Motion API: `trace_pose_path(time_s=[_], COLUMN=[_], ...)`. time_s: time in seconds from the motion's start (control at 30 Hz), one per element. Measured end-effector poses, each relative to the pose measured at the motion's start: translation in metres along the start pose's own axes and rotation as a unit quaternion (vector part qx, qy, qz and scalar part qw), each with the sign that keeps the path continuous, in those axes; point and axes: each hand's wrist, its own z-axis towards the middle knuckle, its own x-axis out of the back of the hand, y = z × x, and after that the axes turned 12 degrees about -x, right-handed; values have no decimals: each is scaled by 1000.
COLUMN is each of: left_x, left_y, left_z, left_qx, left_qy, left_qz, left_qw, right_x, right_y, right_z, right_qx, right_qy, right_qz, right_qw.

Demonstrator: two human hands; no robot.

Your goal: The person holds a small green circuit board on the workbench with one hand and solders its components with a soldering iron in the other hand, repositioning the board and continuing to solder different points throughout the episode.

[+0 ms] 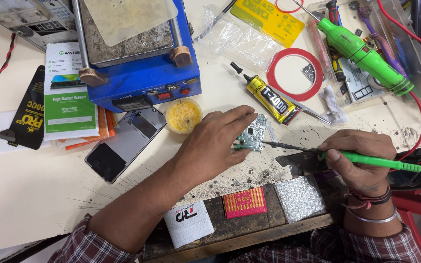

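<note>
**Green iron on a small board**

Green plastic marks the soldering iron [366,158] in the right hand [361,160], whose fingers are pressed together around the handle in a pen grip. The dark tip runs leftward from that hand and meets the edge of a small circuit board [252,133]. The left hand [215,141] pinches this board between thumb and fingertips, holding it just above the scratched worktop [35,195], right beside the iron's tip.

Just beyond the left hand's knuckles sits a small round tub [183,115] of yellow paste. Farther left of that hand lies a phone [123,146], back side up, partly under the front of a blue machine [142,73]. Beyond the board, between the two hands and farther away, a yellow-and-black glue tube [269,100] lies slanted, with a red tape ring [295,74] just past it. Above the right hand, well apart, a green rotary tool [364,53] rests in a clear tray [415,58]. Nearer the person than both hands, a red packet [244,202], a white packet [189,223] and a square of bubble wrap [299,198] lie on a dark wooden strip [249,229].
</note>
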Motion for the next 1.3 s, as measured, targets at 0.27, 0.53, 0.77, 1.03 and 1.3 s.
trace_pose_path(time_s=[0.27,0.53,0.77,1.03,1.3], left_x=[-1,-1,0,0,1], left_y=[-1,0,2,2,2], left_z=[-1,-1,1,1,1], left_qx=[-10,-13,-4,-9,-10], left_qy=[9,10,3,6,5], left_qz=[-3,-1,-7,-3,-6], left_qw=[1000,1000,1000,1000,1000], right_x=[0,0,2,2,1], right_y=[1,0,1,1,1], right_z=[-1,-2,-1,-2,-2], right_qx=[-4,3,8,6,4], right_qy=[-1,5,-7,-5,-5], right_qz=[3,3,1,1,5], right_qw=[1000,1000,1000,1000,1000])
